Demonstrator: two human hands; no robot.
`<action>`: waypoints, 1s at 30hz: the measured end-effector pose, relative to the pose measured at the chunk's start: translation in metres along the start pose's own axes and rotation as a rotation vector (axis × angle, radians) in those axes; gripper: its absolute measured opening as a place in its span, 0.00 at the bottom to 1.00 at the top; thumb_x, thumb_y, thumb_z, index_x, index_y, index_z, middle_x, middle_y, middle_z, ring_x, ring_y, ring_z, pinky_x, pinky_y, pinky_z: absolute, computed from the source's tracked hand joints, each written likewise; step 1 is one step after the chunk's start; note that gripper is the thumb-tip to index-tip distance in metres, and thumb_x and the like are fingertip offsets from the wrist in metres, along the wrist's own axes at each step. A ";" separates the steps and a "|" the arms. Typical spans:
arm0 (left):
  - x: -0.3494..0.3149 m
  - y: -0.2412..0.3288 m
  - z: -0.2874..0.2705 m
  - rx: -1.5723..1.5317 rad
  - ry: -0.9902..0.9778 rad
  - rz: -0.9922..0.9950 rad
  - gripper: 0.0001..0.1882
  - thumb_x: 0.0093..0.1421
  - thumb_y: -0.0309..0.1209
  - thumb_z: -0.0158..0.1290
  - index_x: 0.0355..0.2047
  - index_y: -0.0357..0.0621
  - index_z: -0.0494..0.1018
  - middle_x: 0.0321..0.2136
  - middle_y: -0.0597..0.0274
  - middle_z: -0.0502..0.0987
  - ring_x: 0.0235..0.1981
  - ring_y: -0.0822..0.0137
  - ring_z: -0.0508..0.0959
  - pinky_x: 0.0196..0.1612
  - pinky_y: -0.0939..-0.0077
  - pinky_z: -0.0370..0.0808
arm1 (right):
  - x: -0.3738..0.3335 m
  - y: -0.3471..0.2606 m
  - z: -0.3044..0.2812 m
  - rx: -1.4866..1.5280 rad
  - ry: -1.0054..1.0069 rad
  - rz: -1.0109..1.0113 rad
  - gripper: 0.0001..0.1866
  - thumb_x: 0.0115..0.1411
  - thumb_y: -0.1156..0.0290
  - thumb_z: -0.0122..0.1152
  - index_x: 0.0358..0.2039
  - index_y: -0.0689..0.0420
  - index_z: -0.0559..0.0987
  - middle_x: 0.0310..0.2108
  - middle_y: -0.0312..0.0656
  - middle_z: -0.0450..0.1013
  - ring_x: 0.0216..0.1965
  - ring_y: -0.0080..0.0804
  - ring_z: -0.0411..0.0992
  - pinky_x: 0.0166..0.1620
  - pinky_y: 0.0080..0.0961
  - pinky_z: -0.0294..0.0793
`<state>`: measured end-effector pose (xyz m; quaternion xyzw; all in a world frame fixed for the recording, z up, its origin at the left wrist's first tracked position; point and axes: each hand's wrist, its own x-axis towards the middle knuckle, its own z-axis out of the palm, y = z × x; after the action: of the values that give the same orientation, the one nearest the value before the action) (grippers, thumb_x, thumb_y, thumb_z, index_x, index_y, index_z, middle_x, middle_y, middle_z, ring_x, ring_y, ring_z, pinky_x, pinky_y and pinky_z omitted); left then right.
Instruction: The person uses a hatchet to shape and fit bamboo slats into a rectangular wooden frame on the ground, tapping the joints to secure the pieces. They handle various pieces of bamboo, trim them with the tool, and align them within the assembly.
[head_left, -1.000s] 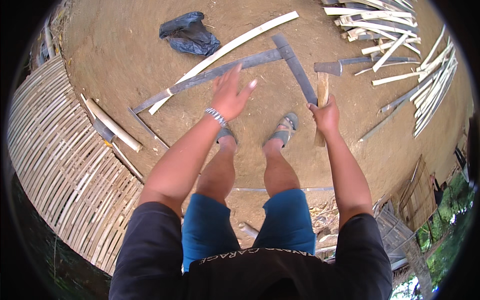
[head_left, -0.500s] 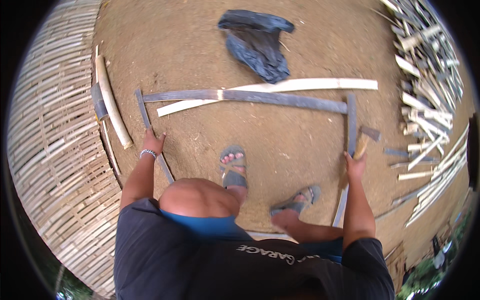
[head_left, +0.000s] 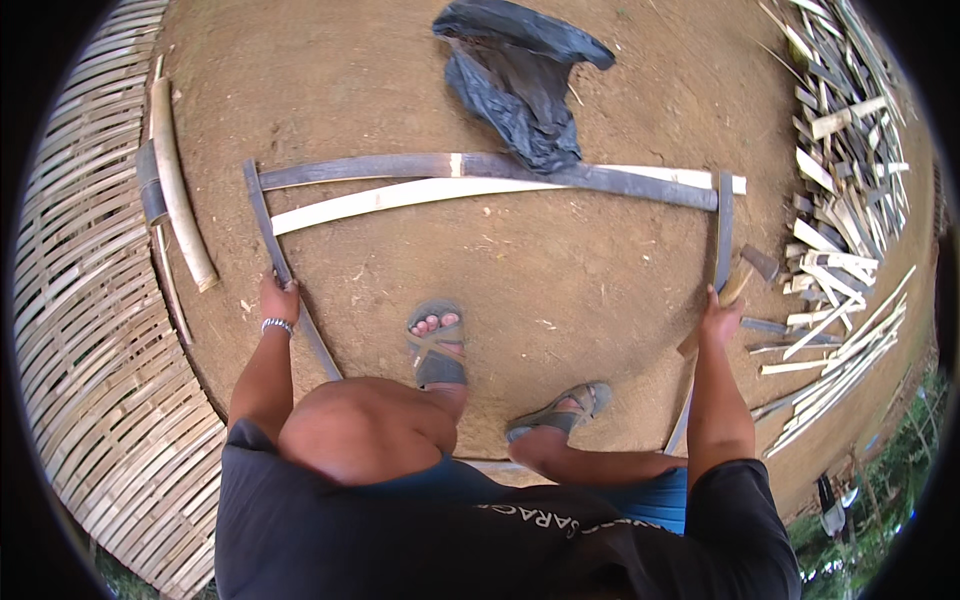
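A frame of dark bamboo strips lies on the ground before me, with its far strip (head_left: 640, 188) running left to right. My left hand (head_left: 279, 300) is closed round the left side strip (head_left: 262, 215), a beaded bracelet on its wrist. At the opposite side my right hand (head_left: 718, 318) grips the wooden handle of a hatchet (head_left: 760, 263), its dark head pointing away from me. That hand also presses against the right side strip (head_left: 723, 225); whether the fingers wrap it too is hidden. A pale bamboo strip (head_left: 370, 203) lies slantwise under the far strip.
A crumpled black plastic bag (head_left: 515, 95) meets the frame's far strip. Split bamboo pieces (head_left: 835, 240) are heaped at the right. A woven bamboo panel (head_left: 110, 400) covers the left side, and a bamboo length (head_left: 180, 190) lies beside it. My sandalled feet (head_left: 440, 345) stand inside the frame.
The frame has shifted away from me, its far strip now reaching the bag. My left fingers, partly spread before, are now closed on the side strip. My right hand keeps its hold.
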<state>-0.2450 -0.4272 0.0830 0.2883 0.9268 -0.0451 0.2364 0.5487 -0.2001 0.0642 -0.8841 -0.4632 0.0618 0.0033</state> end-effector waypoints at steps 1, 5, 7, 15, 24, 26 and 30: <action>-0.013 -0.003 0.003 0.025 0.017 0.066 0.39 0.55 0.30 0.62 0.66 0.34 0.61 0.54 0.37 0.73 0.54 0.45 0.76 0.57 0.57 0.73 | 0.005 0.003 0.001 0.030 -0.037 0.033 0.33 0.55 0.51 0.75 0.48 0.63 0.73 0.43 0.62 0.78 0.46 0.64 0.77 0.50 0.49 0.73; -0.046 -0.010 0.008 -0.006 0.066 0.219 0.41 0.52 0.25 0.61 0.66 0.32 0.59 0.53 0.40 0.72 0.52 0.46 0.76 0.57 0.60 0.73 | 0.034 0.005 -0.001 0.094 -0.083 0.115 0.34 0.54 0.49 0.75 0.47 0.64 0.73 0.42 0.64 0.78 0.46 0.64 0.76 0.50 0.49 0.73; -0.063 -0.015 0.013 -0.064 0.054 0.214 0.41 0.51 0.25 0.61 0.66 0.31 0.59 0.55 0.37 0.69 0.55 0.42 0.72 0.60 0.58 0.70 | 0.045 0.012 -0.002 0.071 -0.053 0.101 0.34 0.54 0.48 0.75 0.46 0.64 0.73 0.42 0.63 0.78 0.46 0.64 0.76 0.50 0.49 0.73; -0.107 -0.026 0.021 0.048 0.028 0.234 0.43 0.51 0.24 0.61 0.66 0.30 0.56 0.59 0.36 0.66 0.61 0.38 0.67 0.66 0.56 0.64 | 0.055 0.000 -0.008 0.053 -0.036 0.110 0.35 0.53 0.48 0.76 0.45 0.65 0.73 0.41 0.65 0.78 0.45 0.66 0.76 0.49 0.49 0.73; -0.099 -0.035 0.024 0.054 -0.016 0.217 0.42 0.50 0.24 0.64 0.64 0.33 0.59 0.54 0.39 0.71 0.55 0.43 0.73 0.59 0.56 0.71 | 0.052 0.008 0.012 0.093 0.014 0.108 0.35 0.54 0.50 0.76 0.50 0.66 0.74 0.40 0.62 0.79 0.43 0.63 0.77 0.48 0.48 0.75; -0.096 -0.025 0.025 0.001 -0.009 0.163 0.41 0.49 0.25 0.66 0.64 0.36 0.62 0.49 0.44 0.75 0.49 0.49 0.77 0.52 0.59 0.76 | 0.045 -0.006 0.010 0.180 -0.018 0.179 0.33 0.55 0.53 0.75 0.50 0.66 0.74 0.37 0.58 0.79 0.36 0.54 0.79 0.42 0.44 0.77; -0.082 -0.013 0.021 0.011 -0.089 -0.014 0.38 0.50 0.31 0.68 0.59 0.35 0.64 0.45 0.44 0.77 0.45 0.48 0.79 0.50 0.58 0.77 | 0.010 -0.018 0.002 0.236 0.009 0.065 0.30 0.58 0.54 0.74 0.47 0.65 0.72 0.33 0.54 0.77 0.29 0.47 0.78 0.35 0.40 0.77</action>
<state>-0.1851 -0.4848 0.1021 0.2809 0.9170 -0.0648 0.2756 0.5399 -0.1818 0.0626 -0.8924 -0.4236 0.1119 0.1077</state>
